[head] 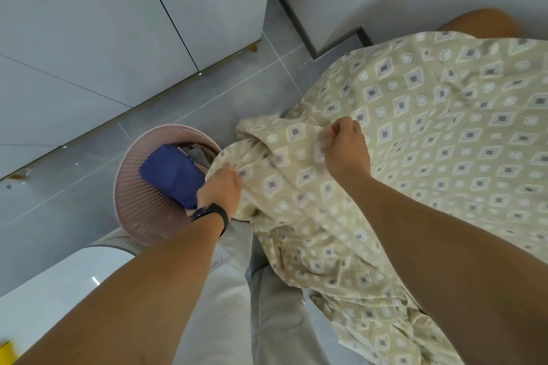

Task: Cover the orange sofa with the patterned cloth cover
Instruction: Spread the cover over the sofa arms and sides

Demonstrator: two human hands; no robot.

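Head view: patterned cloth cover [430, 133] draped over orange sofa [480, 22], only a sofa corner showing at top right. Left hand [221, 187], grip pinching cover's bunched edge above pink basket [130, 198] w/ blue cloth [172, 175] inside. Right hand [345, 147], grip curled round a cover fold. Grey tile floor [89, 163] beneath.
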